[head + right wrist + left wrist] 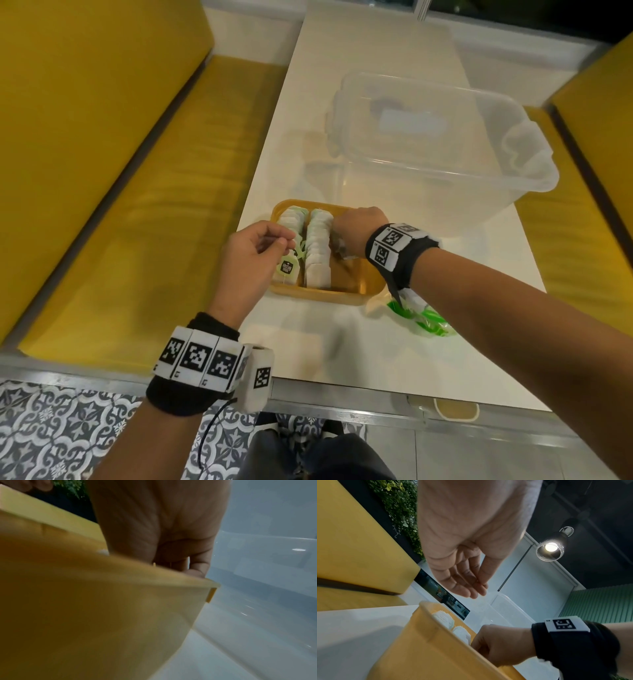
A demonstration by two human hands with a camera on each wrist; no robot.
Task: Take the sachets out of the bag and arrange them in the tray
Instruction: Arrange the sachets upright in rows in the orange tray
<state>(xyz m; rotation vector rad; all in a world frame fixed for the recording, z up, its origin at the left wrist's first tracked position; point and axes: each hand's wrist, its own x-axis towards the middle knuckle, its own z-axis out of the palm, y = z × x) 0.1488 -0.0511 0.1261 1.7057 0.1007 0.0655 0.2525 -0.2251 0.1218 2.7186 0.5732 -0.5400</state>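
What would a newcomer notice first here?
The shallow orange plastic tray near the white table's front edge, with two neat rows of white tea sachets standing inside. The left hand dangles a green-tagged sachet by its string at the tray's left side, and a large clear plastic tub sits just behind.

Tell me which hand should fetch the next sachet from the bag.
Right, probably. The bag lies beside the right forearm, and the left hand is busy pinching a sachet's string over the tray.

White sachets rowed in yellow tray
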